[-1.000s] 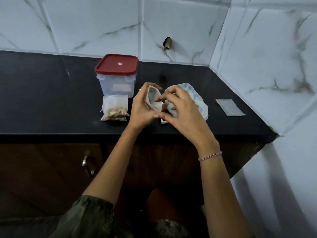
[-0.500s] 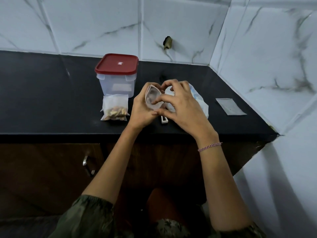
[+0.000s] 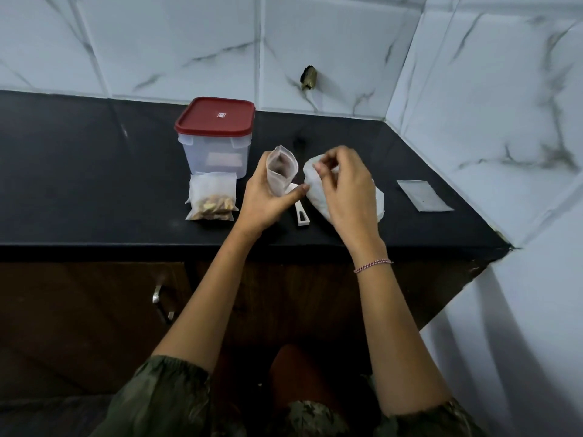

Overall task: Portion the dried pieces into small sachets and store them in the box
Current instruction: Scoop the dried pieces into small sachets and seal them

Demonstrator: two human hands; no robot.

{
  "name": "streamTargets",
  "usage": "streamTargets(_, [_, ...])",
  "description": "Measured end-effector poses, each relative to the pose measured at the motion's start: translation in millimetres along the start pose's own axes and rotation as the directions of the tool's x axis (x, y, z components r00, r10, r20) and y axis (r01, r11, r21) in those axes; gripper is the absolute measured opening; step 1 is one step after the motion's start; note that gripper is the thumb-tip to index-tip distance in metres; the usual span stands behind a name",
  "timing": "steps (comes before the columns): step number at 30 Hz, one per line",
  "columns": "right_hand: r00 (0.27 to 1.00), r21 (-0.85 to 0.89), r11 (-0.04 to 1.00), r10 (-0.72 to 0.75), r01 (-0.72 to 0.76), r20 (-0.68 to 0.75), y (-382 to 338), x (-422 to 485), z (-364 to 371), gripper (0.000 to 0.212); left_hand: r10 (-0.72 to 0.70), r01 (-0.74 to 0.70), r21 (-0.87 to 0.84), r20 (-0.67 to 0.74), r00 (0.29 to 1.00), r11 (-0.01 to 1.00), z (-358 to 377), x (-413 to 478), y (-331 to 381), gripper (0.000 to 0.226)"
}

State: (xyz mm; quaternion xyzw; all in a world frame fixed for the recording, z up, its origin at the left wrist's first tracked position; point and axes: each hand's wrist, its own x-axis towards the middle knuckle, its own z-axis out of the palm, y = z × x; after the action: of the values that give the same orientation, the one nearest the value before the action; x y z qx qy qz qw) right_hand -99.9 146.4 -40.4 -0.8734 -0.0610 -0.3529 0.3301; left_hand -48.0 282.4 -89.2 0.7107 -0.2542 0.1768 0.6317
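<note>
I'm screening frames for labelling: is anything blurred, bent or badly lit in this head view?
Head view: wide-angle distortion splays the joints of the wall tiles; the right hand is motion-blurred at its fingers; the open sachet in the left hand is sharp; the cabinet below is deeply shadowed.

Red lid [image 3: 215, 117], black counter [image 3: 79, 171]

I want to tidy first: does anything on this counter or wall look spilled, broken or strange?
No spill shows on the black stone counter. One odd spot: a dark ragged hole in the white marble wall tile, up and right of the clear plastic box with the red lid. It looks like damage.
</note>
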Motion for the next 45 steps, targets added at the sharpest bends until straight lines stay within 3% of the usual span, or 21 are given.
streamTargets(3, [0.989, -0.303, 0.953, 0.068, -0.025, 0.131, 12.2, -7.4, 8.0, 0.02, -0.08, 0.08, -0.022, 0.007, 0.997, 0.997, -0.7, 1.2, -4.6, 0.059])
streamTargets(7, [0.971, -0.411, 0.909, 0.024, 0.078, 0.237, 5.7, -16.1, 20.0, 0.032, -0.149, 0.149, -0.066, 0.003, 0.989, 0.987, -0.9, 1.4, -5.7, 0.072])
streamTargets(16, [0.968, -0.421, 0.907, 0.103, 0.003, 0.23, -3.1, -15.2, 31.6, 0.038, -0.138, 0.136, -0.033, -0.097, 0.986, 0.99, -2.8, 2.6, -1.7, 0.045])
streamTargets(20, [0.942, -0.314, 0.945, 0.187, -0.095, 0.279, -0.6, -5.1, 24.2, 0.039, -0.195, 0.181, -0.118, -0.12, 0.973, 0.976, -6.3, 3.5, -4.2, 0.043])
streamTargets(23, [0.941, -0.285, 0.941, 0.25, -0.181, 0.229, 7.3, 9.7, 1.2, 0.03, -0.282, 0.252, -0.19, -0.149, 0.948, 0.949, -8.3, 4.8, -3.8, 0.054])
streamTargets(27, [0.947, -0.287, 0.931, 0.278, -0.224, 0.162, 25.2, 28.7, -37.0, 0.02, -0.326, 0.308, -0.164, -0.09, 0.941, 0.937, -3.2, 2.6, 2.2, 0.065])
streamTargets(29, [0.941, -0.33, 0.916, 0.295, -0.229, 0.166, 37.2, 35.2, -49.3, 0.02, -0.332, 0.321, -0.14, -0.059, 0.941, 0.937, -0.7, 1.1, 3.5, 0.06])
streamTargets(36, [0.952, -0.51, 0.853, 0.24, -0.112, 0.191, 61.6, 43.9, -40.3, 0.018, -0.288, 0.291, -0.068, 0.042, 0.957, 0.954, 13.4, -5.7, 7.9, 0.04])
streamTargets(40, [0.955, -0.665, 0.738, 0.105, 0.113, 0.279, 71.6, 40.7, -31.2, 0.018, -0.284, 0.287, -0.019, 0.099, 0.954, 0.958, 20.1, -6.7, 12.0, 0.028])
streamTargets(42, [0.94, -0.669, 0.721, 0.073, 0.181, 0.333, 70.9, 42.0, -34.1, 0.019, -0.309, 0.314, -0.018, 0.135, 0.942, 0.949, 22.5, -5.6, 14.7, 0.027])
streamTargets(45, [0.907, -0.628, 0.762, 0.141, 0.157, 0.397, 63.8, 48.2, -39.0, 0.021, -0.362, 0.379, -0.085, 0.168, 0.917, 0.921, 26.6, -4.3, 19.1, 0.024])
